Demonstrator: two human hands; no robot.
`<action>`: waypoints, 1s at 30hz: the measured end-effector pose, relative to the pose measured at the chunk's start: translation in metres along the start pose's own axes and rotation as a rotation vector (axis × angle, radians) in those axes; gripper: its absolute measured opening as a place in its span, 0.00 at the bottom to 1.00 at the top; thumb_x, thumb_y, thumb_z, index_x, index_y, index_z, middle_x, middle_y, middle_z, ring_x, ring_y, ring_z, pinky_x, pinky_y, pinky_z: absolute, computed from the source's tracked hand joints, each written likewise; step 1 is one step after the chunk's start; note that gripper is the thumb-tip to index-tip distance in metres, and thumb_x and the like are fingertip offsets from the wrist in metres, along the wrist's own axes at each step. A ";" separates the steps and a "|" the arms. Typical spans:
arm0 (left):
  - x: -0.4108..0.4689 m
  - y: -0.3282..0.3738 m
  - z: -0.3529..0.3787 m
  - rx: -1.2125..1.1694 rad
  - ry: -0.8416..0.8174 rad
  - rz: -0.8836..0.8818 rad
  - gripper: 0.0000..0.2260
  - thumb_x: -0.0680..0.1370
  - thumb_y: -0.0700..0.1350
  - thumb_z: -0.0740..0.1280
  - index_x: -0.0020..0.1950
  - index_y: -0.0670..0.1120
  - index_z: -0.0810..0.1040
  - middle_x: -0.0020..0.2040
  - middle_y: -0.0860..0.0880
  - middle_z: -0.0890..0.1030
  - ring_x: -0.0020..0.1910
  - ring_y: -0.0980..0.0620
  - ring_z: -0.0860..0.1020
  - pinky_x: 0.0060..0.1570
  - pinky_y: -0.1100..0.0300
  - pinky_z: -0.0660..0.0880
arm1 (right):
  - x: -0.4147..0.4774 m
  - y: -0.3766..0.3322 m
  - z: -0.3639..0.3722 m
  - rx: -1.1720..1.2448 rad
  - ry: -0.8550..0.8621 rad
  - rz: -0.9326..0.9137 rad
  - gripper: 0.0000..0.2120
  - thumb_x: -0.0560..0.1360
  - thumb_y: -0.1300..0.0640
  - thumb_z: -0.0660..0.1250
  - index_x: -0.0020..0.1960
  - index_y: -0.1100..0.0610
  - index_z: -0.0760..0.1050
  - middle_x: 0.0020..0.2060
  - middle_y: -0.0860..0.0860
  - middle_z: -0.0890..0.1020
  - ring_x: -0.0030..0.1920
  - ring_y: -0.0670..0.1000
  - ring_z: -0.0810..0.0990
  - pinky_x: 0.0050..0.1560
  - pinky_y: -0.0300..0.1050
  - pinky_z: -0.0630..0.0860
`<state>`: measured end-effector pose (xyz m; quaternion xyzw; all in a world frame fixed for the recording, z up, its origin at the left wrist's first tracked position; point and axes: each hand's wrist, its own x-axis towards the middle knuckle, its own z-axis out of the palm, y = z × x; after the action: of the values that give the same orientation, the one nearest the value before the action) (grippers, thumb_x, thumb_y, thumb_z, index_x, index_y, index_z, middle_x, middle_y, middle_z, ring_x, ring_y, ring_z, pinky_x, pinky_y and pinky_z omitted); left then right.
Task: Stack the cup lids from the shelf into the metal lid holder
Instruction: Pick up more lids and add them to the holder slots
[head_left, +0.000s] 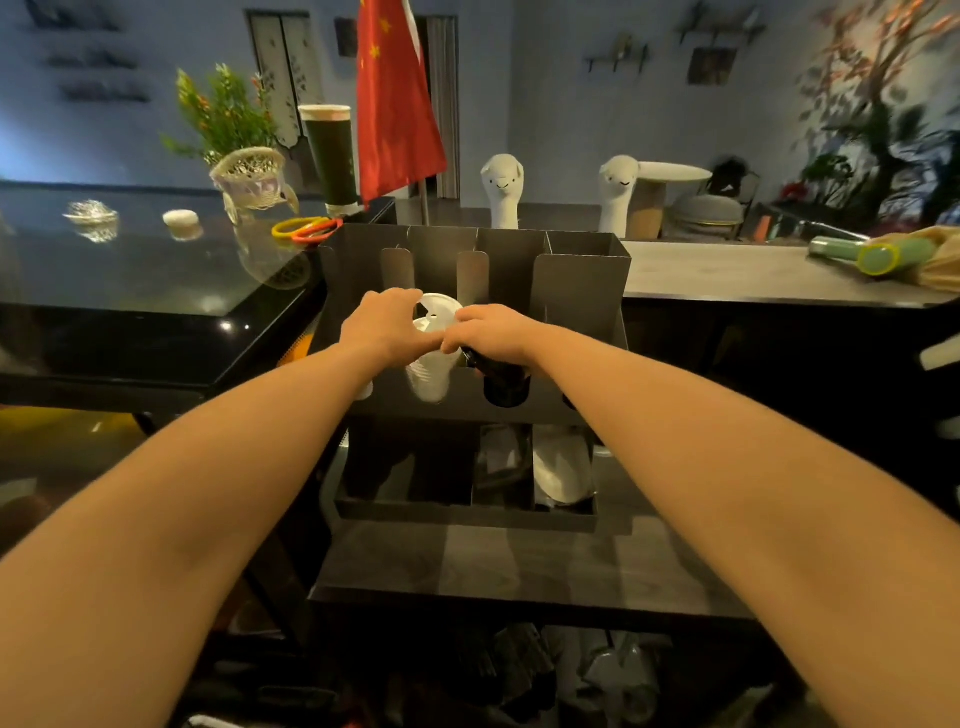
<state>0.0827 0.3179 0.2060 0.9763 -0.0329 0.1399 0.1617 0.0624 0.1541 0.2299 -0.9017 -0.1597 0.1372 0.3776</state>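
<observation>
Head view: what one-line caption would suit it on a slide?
Left hand and right hand hold a white cup lid over the metal lid holder.

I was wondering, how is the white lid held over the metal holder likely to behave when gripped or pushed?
The white lid looks thin and moulded, so it is probably very light and slightly flexible; the left hand and right hand hold it at its rim. Its smooth surface may be slippery. Being round, it might roll if dropped on edge.
</observation>
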 end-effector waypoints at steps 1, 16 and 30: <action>0.005 -0.002 0.001 0.001 -0.028 -0.013 0.30 0.75 0.57 0.72 0.73 0.46 0.70 0.69 0.44 0.76 0.67 0.41 0.73 0.63 0.43 0.75 | 0.004 -0.003 -0.001 -0.037 -0.016 0.016 0.12 0.76 0.49 0.67 0.54 0.55 0.74 0.50 0.54 0.76 0.52 0.55 0.77 0.61 0.54 0.77; 0.032 -0.017 0.022 0.068 -0.235 -0.028 0.18 0.75 0.44 0.72 0.64 0.47 0.75 0.54 0.46 0.79 0.53 0.46 0.78 0.53 0.49 0.77 | 0.024 -0.033 -0.010 -0.309 -0.191 0.191 0.16 0.78 0.48 0.65 0.58 0.57 0.67 0.44 0.55 0.74 0.42 0.52 0.75 0.38 0.43 0.71; -0.012 -0.021 0.030 -0.129 0.173 0.024 0.29 0.74 0.52 0.75 0.73 0.49 0.70 0.70 0.48 0.72 0.65 0.46 0.74 0.57 0.50 0.76 | 0.028 -0.009 0.009 -0.223 -0.009 0.057 0.26 0.74 0.45 0.70 0.67 0.53 0.68 0.57 0.52 0.73 0.51 0.50 0.75 0.46 0.41 0.71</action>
<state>0.0812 0.3279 0.1685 0.9477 -0.0392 0.2231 0.2247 0.0829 0.1765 0.2264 -0.9417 -0.1497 0.1332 0.2704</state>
